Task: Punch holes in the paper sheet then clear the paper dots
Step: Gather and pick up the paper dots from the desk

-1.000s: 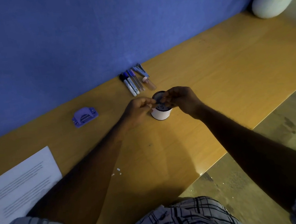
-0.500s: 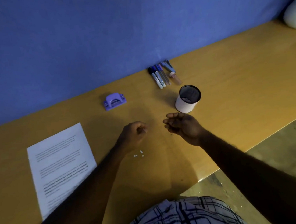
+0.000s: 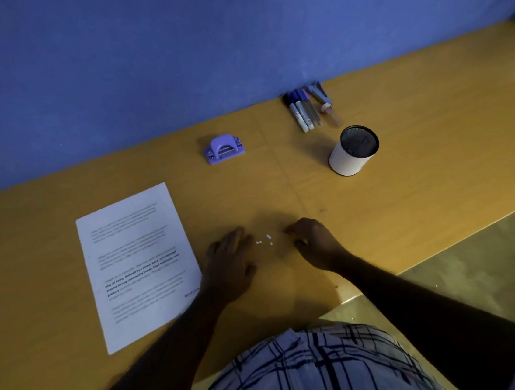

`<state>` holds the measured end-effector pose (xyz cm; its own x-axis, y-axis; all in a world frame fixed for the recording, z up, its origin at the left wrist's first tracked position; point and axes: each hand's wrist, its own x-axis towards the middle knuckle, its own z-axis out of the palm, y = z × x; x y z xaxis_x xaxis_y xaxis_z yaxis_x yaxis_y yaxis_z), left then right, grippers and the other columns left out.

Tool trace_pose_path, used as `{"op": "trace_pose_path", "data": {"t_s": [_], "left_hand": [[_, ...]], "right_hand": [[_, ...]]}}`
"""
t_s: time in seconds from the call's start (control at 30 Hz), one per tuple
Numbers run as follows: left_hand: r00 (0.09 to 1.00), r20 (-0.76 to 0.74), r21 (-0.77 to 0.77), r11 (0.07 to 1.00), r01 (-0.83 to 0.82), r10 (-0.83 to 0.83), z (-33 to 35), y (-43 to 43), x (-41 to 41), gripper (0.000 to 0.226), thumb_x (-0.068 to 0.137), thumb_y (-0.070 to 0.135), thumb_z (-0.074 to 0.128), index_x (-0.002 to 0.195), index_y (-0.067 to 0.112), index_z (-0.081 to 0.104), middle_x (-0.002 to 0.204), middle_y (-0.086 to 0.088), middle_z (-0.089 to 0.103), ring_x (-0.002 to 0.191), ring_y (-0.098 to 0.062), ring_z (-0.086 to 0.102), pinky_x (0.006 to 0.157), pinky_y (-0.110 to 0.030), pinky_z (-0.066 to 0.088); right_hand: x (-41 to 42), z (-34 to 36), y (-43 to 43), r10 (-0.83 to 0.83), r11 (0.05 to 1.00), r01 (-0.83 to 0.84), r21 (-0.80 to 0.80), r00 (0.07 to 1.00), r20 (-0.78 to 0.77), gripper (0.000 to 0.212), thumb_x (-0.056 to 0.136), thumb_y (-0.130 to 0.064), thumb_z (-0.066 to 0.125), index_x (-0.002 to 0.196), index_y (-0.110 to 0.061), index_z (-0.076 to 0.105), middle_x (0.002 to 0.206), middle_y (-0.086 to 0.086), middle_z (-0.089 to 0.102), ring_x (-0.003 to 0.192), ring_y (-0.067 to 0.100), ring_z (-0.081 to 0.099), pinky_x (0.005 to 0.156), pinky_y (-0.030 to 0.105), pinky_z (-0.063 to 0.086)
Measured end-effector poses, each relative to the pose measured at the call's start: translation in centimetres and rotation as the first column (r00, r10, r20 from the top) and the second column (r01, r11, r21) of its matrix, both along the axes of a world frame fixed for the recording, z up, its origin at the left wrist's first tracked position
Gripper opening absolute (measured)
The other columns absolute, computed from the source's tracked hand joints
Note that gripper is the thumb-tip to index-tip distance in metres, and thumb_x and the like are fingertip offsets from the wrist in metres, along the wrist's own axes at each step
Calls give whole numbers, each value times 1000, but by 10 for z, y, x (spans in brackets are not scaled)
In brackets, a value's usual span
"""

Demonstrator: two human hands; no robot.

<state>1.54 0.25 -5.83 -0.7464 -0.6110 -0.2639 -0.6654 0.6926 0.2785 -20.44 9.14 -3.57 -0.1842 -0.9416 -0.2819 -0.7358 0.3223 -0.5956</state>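
Paper dots on desk between both hands

Paper dots point(image 3: 265, 241), a few small white specks, lie loose on the wooden desk point(image 3: 407, 179), in the gap between the two hands. Left hand point(image 3: 231, 262) rests palm down just left of the dots, fingers spread and slack, gripping nothing. Right hand point(image 3: 313, 241) sits just right of them, fingers curled loosely toward the desk, nothing held. Neither hand touches the dots.

Paper sheet point(image 3: 139, 264), printed with text, lies flat to the left; the left wrist overlaps its near right corner. Purple hole punch point(image 3: 223, 149) stands apart, farther back near the blue wall point(image 3: 170, 45). White cup point(image 3: 353, 149) with dark interior stands upright to the right, with a row of markers point(image 3: 306, 110) behind it against the wall.
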Motion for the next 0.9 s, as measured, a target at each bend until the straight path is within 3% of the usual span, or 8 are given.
{"op": "trace_pose_path", "data": {"t_s": [0.1,0.27,0.4,0.73,0.83,0.9], "left_hand": [[999,51,-59,998,17,-14,-7,9,-1,70,92,55,37,152,22,23,161,-9,13,148,-27,13,116,-48,18],[997,80,-123,992,33,-24,-12,13,-5,75,90,64,30,153,25,16,161,-14,13,146,-33,15,113,-53,21],[994,98,-158,986,59,-44,-13,16,-6,76,90,65,28,154,27,10,161,-17,9,146,-37,13,112,-56,21],[997,76,-150,988,23,-12,-17,21,-8,72,92,61,26,154,27,9,161,-18,6,147,-37,8,114,-59,16],[996,82,-132,991,25,-14,-16,21,-9,72,92,60,25,154,27,11,161,-17,8,147,-36,9,114,-59,17],[998,62,-121,992,21,-13,-14,17,-9,70,91,58,25,153,27,17,159,-17,14,146,-36,15,112,-58,22]], "right_hand": [[12,-12,7,123,992,-115,56,975,-185,52,89,-25,56,140,-23,47,126,6,49,113,27,46,97,43,42],[23,-23,9,242,970,-225,91,879,-410,65,90,-51,39,150,-32,23,124,10,42,108,29,44,90,46,42],[25,-28,7,284,958,-266,109,816,-504,69,90,-59,28,152,-34,13,127,14,40,106,31,43,87,46,40],[33,-34,11,262,963,-250,98,797,-545,69,93,-60,28,154,-32,10,129,16,41,109,34,43,91,50,37],[35,-32,10,244,970,-217,113,821,-516,66,94,-60,28,153,-35,12,128,14,39,110,32,41,93,49,37],[33,-29,7,198,980,-174,94,894,-402,61,95,-57,30,151,-36,20,126,10,40,110,28,40,95,47,35]]}}
